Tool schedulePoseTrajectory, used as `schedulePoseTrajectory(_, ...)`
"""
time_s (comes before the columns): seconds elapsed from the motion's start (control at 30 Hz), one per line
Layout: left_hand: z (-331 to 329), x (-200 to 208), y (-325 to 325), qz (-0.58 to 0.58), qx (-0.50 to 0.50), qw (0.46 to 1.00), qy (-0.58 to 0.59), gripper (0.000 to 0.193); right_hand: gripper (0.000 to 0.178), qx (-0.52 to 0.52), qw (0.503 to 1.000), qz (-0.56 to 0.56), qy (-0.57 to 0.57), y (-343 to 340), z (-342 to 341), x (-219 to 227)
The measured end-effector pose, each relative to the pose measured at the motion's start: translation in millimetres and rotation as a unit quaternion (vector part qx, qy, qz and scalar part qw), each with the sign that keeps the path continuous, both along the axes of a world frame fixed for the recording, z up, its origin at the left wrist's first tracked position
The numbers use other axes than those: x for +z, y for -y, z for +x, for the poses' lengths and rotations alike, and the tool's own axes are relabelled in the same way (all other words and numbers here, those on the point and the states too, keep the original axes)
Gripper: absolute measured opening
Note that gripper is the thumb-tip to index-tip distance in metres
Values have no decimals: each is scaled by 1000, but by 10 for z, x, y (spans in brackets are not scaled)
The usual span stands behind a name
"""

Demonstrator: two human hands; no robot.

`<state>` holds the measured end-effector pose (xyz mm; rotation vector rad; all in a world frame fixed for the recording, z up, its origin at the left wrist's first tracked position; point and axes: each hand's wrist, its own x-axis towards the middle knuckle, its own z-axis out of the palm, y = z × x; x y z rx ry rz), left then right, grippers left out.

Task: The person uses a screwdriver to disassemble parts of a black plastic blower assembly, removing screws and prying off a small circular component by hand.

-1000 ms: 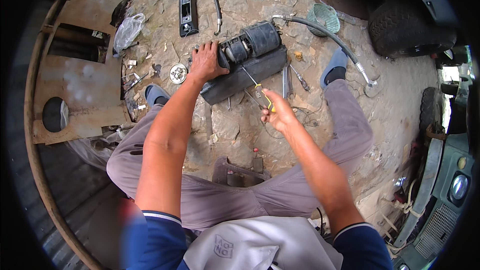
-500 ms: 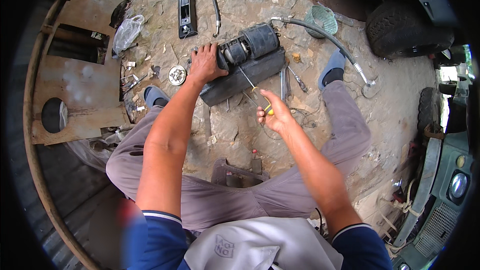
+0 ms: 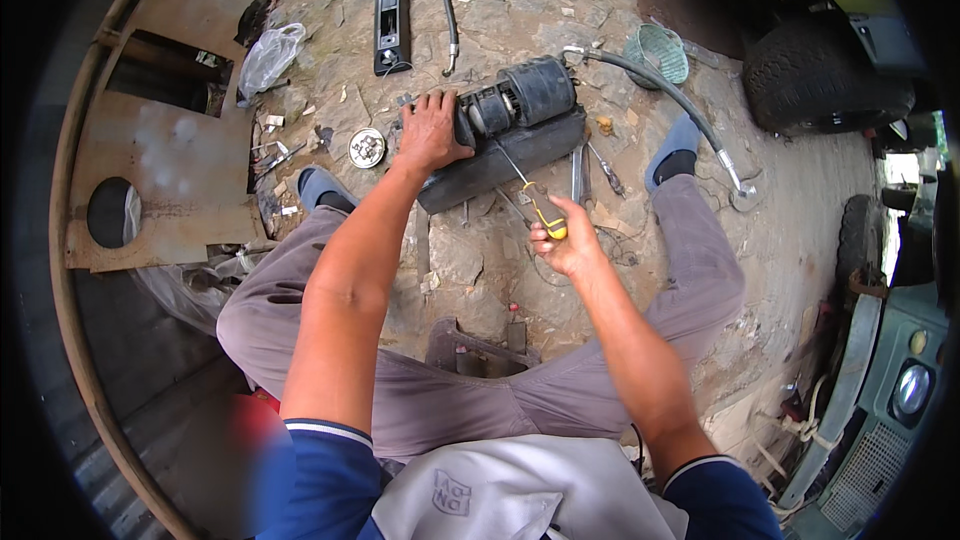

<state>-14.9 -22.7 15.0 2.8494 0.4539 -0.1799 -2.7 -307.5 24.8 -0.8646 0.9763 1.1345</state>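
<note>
A black blower unit [image 3: 535, 92], with a drum-shaped right end, lies on a long dark block-like base [image 3: 510, 164] on the ground between my feet. My left hand [image 3: 432, 132] grips the unit's left end from above, its fingers over the far side. In my right hand [image 3: 572, 242] is a screwdriver [image 3: 549, 215] with a yellow and black handle. Its shaft slants up and left to the unit's near side, close to my left thumb; the exact contact at the tip is too small to make out.
A round tin of small parts [image 3: 367, 148] sits left of the unit. Right of it lie a wrench [image 3: 578, 178], another screwdriver [image 3: 606, 170] and a thick hose [image 3: 672, 86]. Beyond are a black rectangular panel [image 3: 392, 25], a thinner hose [image 3: 447, 15] and a green basket [image 3: 657, 55].
My view has shifted slightly, so the scene sits further right and lower. The screwdriver handle now shows more fully as my right hand has turned around it. My left hand keeps its hold.
</note>
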Motion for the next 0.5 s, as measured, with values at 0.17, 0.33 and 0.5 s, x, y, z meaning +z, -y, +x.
schedulePoseTrajectory(0.17, 27, 59, 81, 6, -4, 1000, 17, 114, 42, 258, 879, -129, 379, -63, -172, -273)
schedulePoseTrajectory(0.33, 70, 29, 43, -5, -3, 1000, -3, 114, 41, 272, 872, -152, 377, 74, -231, -301)
schedulePoseTrajectory(0.5, 47, -22, -19, -4, 1, 1000, 1, 114, 39, 186, 952, -100, 220, 12, -100, -109)
